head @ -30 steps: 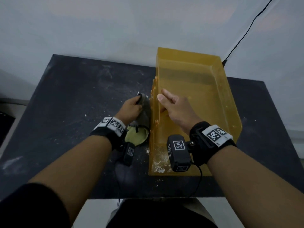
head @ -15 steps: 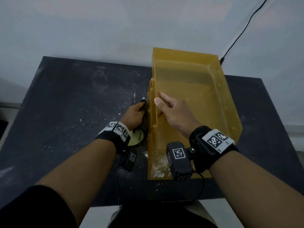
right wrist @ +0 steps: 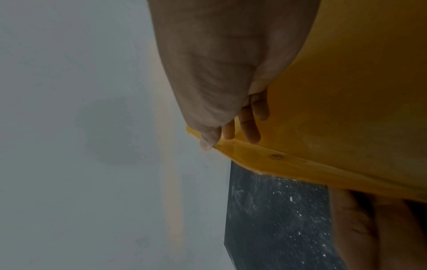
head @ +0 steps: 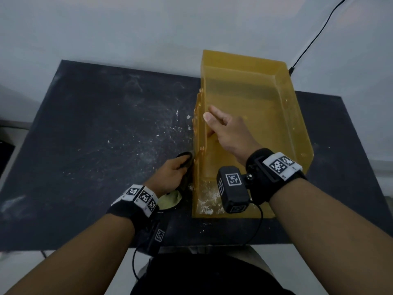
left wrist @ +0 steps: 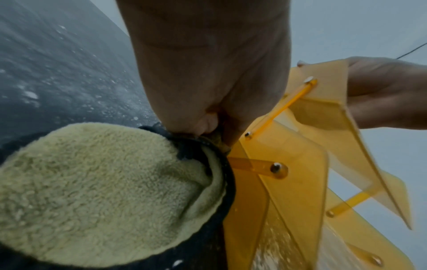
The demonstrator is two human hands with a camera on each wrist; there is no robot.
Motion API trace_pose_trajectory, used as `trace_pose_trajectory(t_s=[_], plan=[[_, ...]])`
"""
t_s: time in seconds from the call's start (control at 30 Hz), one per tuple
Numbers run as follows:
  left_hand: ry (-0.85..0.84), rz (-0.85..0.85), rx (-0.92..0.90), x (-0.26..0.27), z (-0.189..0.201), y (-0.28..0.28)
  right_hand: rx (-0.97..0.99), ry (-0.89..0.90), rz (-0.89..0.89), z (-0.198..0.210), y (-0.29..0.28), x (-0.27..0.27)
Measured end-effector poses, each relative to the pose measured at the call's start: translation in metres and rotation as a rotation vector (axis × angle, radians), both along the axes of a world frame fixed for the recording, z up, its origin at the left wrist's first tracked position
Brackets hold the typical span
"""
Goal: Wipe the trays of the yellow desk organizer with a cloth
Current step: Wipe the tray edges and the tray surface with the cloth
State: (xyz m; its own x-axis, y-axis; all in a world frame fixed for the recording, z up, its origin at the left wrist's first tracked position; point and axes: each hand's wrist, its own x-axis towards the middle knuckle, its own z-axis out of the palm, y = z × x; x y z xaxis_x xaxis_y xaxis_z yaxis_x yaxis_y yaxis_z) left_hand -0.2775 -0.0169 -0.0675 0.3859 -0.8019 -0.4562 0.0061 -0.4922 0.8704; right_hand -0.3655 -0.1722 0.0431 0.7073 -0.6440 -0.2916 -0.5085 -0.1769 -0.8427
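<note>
Closest to the camera, lower middle of the head view, the left hand [head: 172, 175] is clenched round the cloth [head: 171, 200], a fuzzy pale-green thing with a dark edge, right up against the left outer wall of the organizer [head: 251, 128]. Looks like it's working the cloth in at the side, between the stacked trays, though I can't tell how far in it reaches.

Just past that, mid-frame, the right hand [head: 226, 133] grips the top tray's left wall, thumb outside and fingers inside, holding it steady or lifted.

The organizer sits on the right half of the dark counter [head: 95, 128], back end toward the wall. White crumbs show in the near end of the lower tray [head: 207, 201] and across the counter.

I'd guess the wiping is mid-way; next the cloth needs to sweep that dusty near corner while the right hand keeps the tray braced.
</note>
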Motion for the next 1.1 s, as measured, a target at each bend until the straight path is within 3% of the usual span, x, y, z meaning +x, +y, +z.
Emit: trace_pose_trajectory(t_s=[0.3, 0.5, 0.67, 0.87, 0.93, 1.1], plan=[[0.030, -0.015, -0.050, -0.033, 0.000, 0.039, -0.032, 0.024, 0.008, 0.000, 0.002, 0.000], [0.195, 0.042, -0.110, -0.047, 0.005, 0.051, -0.024, 0.010, 0.005, -0.001, 0.004, -0.001], [0.291, 0.022, -0.023, -0.057, -0.008, 0.068, -0.017, 0.007, 0.011, -0.004, 0.003, -0.002], [0.262, -0.214, 0.064, -0.056, -0.012, 0.081, -0.031, -0.009, 0.013, -0.007, 0.001, -0.005], [0.197, -0.338, 0.082, -0.056, -0.007, 0.082, -0.029, -0.014, 0.018, -0.009, 0.001, -0.006], [0.235, -0.466, 0.057, -0.046, 0.017, 0.076, 0.005, -0.025, 0.014, -0.010, 0.001, -0.005]])
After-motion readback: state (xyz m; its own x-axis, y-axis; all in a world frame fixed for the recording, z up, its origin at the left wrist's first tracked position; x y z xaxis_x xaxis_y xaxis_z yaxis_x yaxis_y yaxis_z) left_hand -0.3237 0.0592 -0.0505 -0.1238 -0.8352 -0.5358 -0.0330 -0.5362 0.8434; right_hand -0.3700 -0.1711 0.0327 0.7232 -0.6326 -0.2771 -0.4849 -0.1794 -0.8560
